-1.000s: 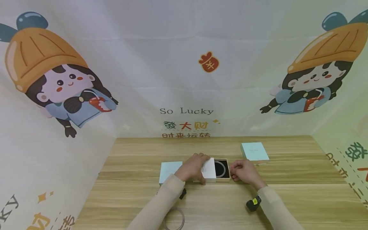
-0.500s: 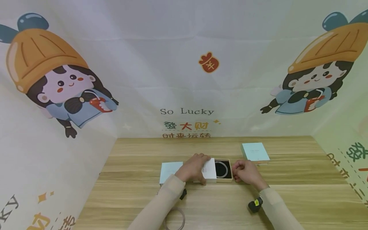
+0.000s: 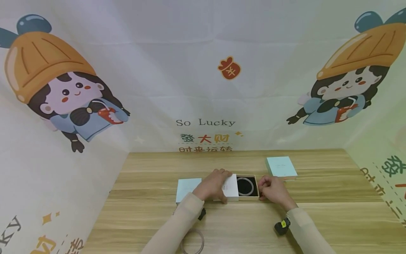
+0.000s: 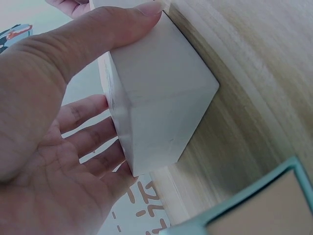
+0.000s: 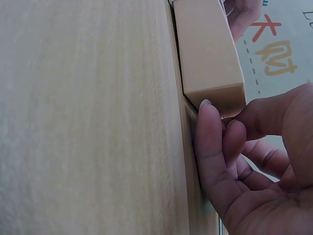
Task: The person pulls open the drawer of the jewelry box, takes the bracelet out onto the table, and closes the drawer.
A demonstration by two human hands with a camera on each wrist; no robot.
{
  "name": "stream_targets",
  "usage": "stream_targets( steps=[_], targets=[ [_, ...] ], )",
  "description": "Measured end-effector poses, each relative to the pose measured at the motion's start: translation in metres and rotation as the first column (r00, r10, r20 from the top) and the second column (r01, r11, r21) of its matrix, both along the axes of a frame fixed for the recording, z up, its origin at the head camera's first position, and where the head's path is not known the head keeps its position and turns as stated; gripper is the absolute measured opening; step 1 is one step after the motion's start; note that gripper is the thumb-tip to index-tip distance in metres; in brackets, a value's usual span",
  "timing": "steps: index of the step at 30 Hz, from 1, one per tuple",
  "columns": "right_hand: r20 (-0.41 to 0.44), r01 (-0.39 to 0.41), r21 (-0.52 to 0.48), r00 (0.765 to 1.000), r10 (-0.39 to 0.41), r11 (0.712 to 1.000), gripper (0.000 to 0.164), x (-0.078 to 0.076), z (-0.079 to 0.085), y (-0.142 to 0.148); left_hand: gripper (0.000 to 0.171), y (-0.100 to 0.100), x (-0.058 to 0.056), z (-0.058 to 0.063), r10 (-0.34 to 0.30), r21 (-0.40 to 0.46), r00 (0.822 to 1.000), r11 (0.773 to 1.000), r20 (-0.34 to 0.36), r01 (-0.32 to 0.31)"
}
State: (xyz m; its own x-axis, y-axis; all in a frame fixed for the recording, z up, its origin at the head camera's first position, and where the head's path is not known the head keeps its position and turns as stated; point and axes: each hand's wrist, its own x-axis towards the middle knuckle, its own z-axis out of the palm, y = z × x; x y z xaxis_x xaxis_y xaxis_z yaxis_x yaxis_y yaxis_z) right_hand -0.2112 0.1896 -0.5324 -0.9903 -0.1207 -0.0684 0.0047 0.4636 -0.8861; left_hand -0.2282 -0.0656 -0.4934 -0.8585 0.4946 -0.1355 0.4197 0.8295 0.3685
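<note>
A white box sleeve (image 3: 231, 188) lies on the table, with my left hand (image 3: 213, 185) gripping it from above, thumb on the near side and fingers on the far side. From its right end a shallow drawer (image 3: 257, 188) with a black lining sticks out. Inside the drawer sits a pale bangle (image 3: 252, 186), now showing as a whole ring. My right hand (image 3: 274, 191) pinches at the drawer's right end with thumb and fingers; the bit between the fingertips is mostly hidden in the right wrist view, below the tan drawer side (image 5: 210, 49).
Left of the white sleeve is a light blue box (image 3: 187, 188), partly behind my left hand. Another light blue box (image 3: 281, 167) stands at the back right. A second bangle (image 3: 202, 243) lies near the front, partly under my left forearm. Printed cloth walls (image 3: 152, 106) surround the wooden table (image 3: 241, 229).
The drawer has slid to the right out of the white sleeve, exposing more of the lining and bangle. My right hand has moved right with it; my left hand stays on the sleeve.
</note>
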Motion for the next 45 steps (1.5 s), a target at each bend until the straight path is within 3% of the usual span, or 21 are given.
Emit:
stream_targets(
  steps=[12,27,36,40,45],
  targets=[
    [-0.043,0.006,0.059,0.999,-0.004,0.998,0.008,-0.001,-0.001,0.001,0.098,0.000,-0.001,0.000,0.000,-0.003,1.000,1.000,-0.002,0.000],
    [-0.059,-0.011,0.059,0.998,0.015,0.998,0.008,-0.001,-0.002,0.007,0.098,0.001,0.000,0.001,0.002,-0.001,1.000,1.000,-0.009,-0.002],
    [0.016,-0.016,0.063,1.000,0.015,0.998,0.016,0.003,0.002,0.010,0.098,0.002,0.002,0.002,0.006,0.009,1.000,1.000,0.013,-0.006],
    [-0.094,-0.032,0.167,0.994,0.049,0.985,0.023,0.006,0.007,0.010,0.098,0.001,0.002,0.000,0.010,0.002,1.000,1.000,0.009,-0.010],
    [-0.243,-0.064,0.247,0.962,0.126,0.967,0.040,0.009,0.010,0.012,0.098,0.001,0.001,-0.001,0.013,0.000,1.000,1.000,0.006,-0.013]
  ],
)
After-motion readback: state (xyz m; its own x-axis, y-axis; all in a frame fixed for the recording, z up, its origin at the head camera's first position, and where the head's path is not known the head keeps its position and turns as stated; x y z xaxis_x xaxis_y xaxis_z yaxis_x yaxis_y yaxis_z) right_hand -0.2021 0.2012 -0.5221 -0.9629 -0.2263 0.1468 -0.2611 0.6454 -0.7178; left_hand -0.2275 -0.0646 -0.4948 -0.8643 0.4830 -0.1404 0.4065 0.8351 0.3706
